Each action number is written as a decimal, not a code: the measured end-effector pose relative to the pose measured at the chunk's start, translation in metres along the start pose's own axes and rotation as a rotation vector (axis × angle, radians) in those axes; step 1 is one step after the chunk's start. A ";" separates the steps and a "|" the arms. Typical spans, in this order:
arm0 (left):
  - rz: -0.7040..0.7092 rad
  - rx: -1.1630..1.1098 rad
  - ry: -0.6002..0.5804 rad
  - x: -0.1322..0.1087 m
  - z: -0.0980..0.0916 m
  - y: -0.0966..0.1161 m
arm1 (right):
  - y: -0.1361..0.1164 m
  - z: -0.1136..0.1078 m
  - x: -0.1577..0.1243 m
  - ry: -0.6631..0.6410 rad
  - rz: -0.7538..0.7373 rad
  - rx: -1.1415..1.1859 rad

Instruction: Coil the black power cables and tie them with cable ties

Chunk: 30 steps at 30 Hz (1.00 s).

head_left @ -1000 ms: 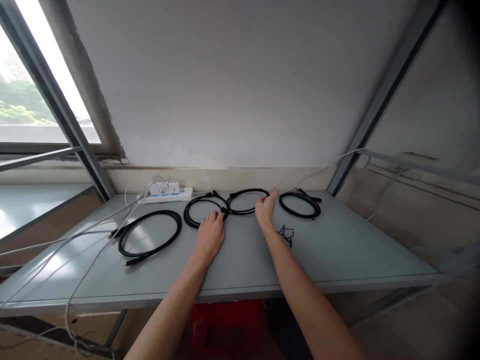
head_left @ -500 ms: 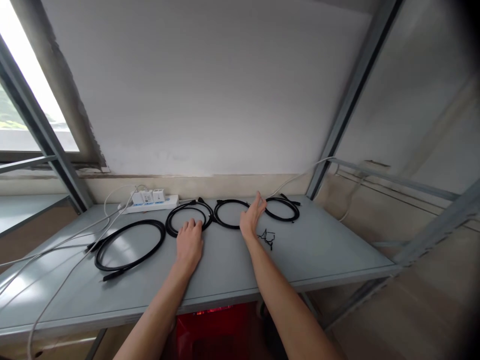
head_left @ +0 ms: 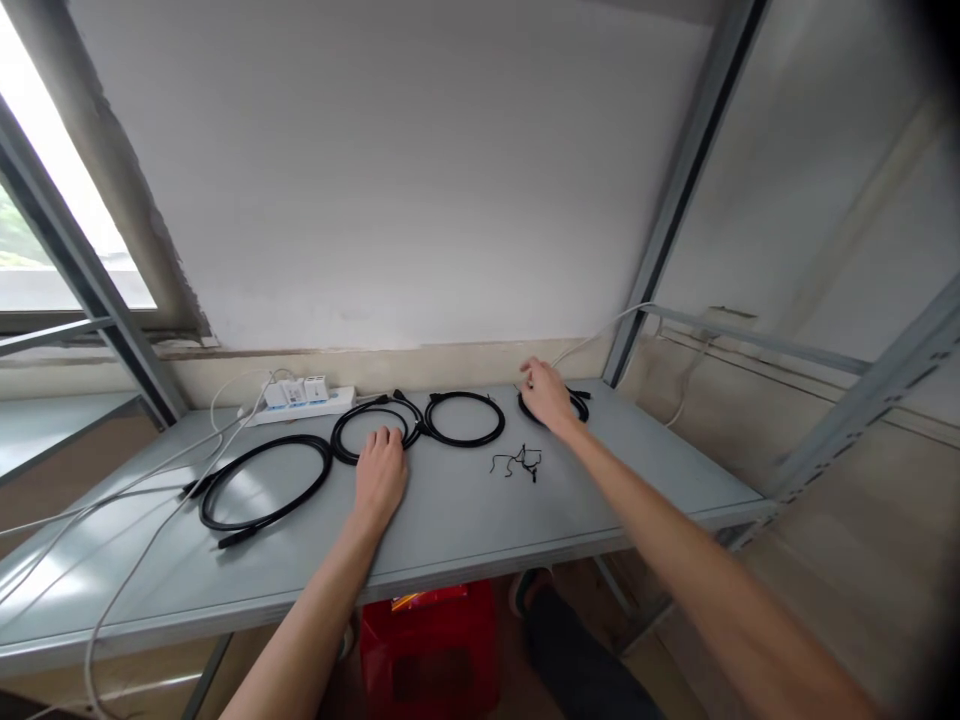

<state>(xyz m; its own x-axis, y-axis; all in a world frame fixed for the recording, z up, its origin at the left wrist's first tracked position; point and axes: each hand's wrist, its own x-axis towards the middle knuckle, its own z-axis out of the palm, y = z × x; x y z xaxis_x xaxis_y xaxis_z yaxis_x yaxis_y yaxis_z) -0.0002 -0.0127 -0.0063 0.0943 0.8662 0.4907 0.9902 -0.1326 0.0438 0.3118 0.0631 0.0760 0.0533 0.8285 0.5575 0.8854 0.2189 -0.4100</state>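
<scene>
My left hand (head_left: 382, 470) lies on the grey tabletop, its fingers flat at the near edge of a black coiled cable (head_left: 339, 440). Over another coiled black cable (head_left: 579, 408) at the right, my right hand (head_left: 547, 393) hovers with fingers loosely bent and apart, hiding much of that loop. Between the two hands sits a third cable coil (head_left: 504, 425). A larger, looser cable loop (head_left: 326, 480) is left of my left hand. Several thin black twist ties (head_left: 523, 460) lie in a small tangle, nearer to me than my right hand.
A white power strip (head_left: 319, 403) with white plug adapters stands at the back left. White cords (head_left: 142, 555) run across the table's left side. Metal posts (head_left: 667, 220) frame the grey table (head_left: 450, 530). Below its front edge is a red plastic stool (head_left: 431, 640).
My right hand has moved right, from beside the third coil to above the rightmost one, baring the third coil and more twist ties. My left hand stays about where it was.
</scene>
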 end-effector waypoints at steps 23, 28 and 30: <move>0.014 -0.309 0.110 0.000 -0.004 0.002 | 0.064 -0.049 0.001 0.041 -0.199 -0.185; -0.012 -0.323 0.124 0.001 -0.004 0.001 | -0.025 -0.038 -0.003 0.163 -0.419 0.113; 0.002 -0.328 0.138 0.000 -0.005 0.001 | -0.064 -0.025 -0.009 0.135 -0.510 0.148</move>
<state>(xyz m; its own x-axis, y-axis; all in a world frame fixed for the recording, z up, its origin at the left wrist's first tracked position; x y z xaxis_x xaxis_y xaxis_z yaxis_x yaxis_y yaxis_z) 0.0003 -0.0148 -0.0020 0.0594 0.7954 0.6031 0.9023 -0.3013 0.3085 0.2657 0.0292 0.1153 -0.2983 0.5274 0.7955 0.7409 0.6534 -0.1554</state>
